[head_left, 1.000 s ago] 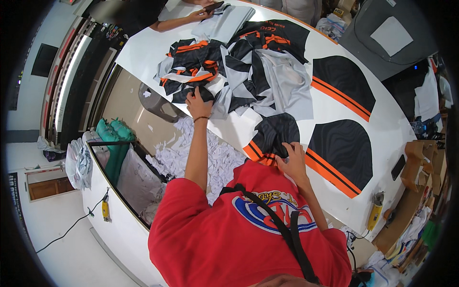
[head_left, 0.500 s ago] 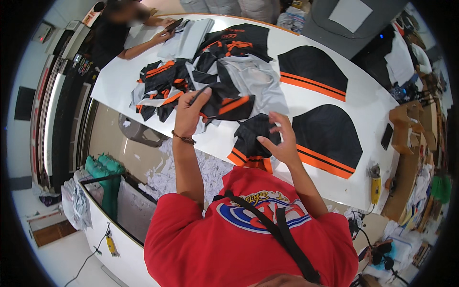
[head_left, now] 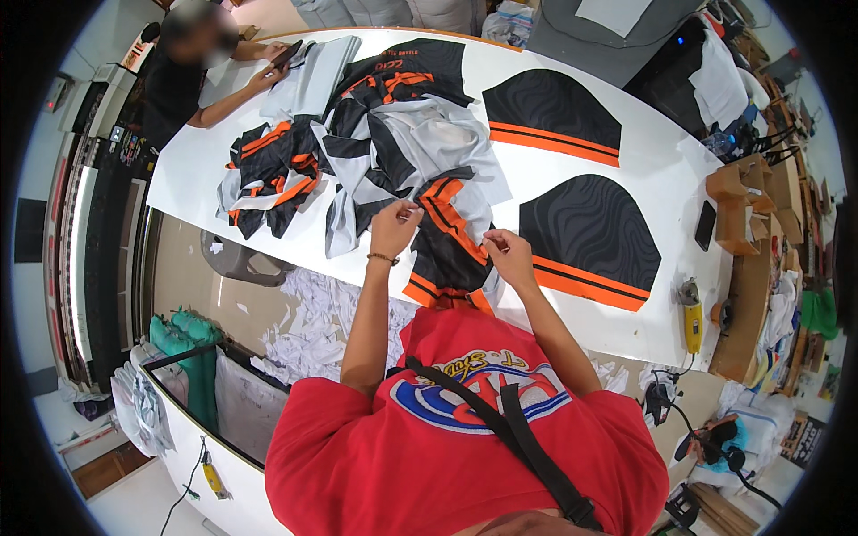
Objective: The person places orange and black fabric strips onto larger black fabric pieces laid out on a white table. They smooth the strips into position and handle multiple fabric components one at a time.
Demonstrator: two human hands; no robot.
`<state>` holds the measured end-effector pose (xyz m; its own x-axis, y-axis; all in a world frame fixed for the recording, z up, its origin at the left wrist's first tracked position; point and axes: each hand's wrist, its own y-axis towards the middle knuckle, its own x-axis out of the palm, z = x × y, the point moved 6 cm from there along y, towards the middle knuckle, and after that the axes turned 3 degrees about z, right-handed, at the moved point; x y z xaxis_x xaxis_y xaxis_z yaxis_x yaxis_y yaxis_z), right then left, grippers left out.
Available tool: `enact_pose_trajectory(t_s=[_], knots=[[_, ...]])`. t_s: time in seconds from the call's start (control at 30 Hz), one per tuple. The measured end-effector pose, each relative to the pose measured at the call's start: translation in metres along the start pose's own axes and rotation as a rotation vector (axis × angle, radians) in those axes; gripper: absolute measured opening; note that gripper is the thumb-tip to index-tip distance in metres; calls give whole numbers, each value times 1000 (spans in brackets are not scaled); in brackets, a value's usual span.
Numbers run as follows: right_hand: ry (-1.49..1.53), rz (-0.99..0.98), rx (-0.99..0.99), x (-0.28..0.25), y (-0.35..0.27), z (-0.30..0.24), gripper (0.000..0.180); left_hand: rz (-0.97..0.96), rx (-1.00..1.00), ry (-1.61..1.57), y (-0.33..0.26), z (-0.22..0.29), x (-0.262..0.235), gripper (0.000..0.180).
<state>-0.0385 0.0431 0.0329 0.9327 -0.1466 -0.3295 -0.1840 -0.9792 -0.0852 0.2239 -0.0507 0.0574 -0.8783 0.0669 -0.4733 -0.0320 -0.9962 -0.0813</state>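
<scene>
A black and orange cut fabric piece (head_left: 450, 243) hangs over the near edge of the white table (head_left: 661, 170), just in front of me. My left hand (head_left: 394, 225) pinches its upper left corner. The piece's right edge is gripped by my right hand (head_left: 509, 257). Beyond it lies a heap of grey, black and orange fabric pieces (head_left: 393, 134), and a smaller heap (head_left: 268, 174) sits further left.
Two black panels with orange stripes (head_left: 585, 237) (head_left: 552, 114) lie flat on the right of the table. A yellow hand tool (head_left: 692, 314) rests at the table's right end. Another person (head_left: 192, 67) sits at the far left corner. White scraps (head_left: 308, 313) cover the floor below.
My left hand came back from the far left heap to the near fabric piece. Both hands now hold that piece, which is spread wider than before.
</scene>
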Motion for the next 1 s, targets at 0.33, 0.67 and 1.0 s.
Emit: enact_pose_trajectory(t_s=[0.33,0.67,1.0], knots=[[-194,-122,-45,57,32,-3,29,-112,-71,-4,-26,-12,46,30],[274,-333,171,35,0,-16,14,-325,-156,-31,-34,1,63,44],[-214,-158,-255,1,-3,-55,96,-176,519,307,-45,29,72,20]])
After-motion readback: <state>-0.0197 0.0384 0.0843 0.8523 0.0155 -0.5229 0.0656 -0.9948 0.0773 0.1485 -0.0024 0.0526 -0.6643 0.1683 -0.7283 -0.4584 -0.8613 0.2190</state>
